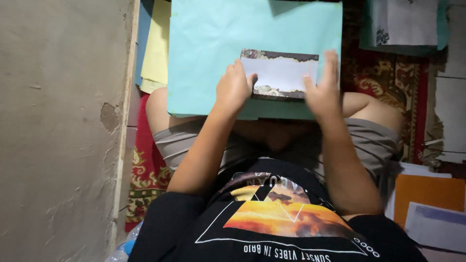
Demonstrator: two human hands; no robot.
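Note:
A large light-green sheet of paper rests across my lap. On its near edge lies a small rectangular card with a dark patterned border and a pale torn-looking middle. My left hand curls around the card's left end, fingers closed on it. My right hand presses the card's right end, fingers spread flat and slightly blurred. I sit cross-legged in grey shorts and a black printed shirt.
A rough plaster wall fills the left side. Yellow paper and blue paper lie under the green sheet. A red patterned rug covers the floor. More sheets lie at the top right, and an orange sheet sits at right.

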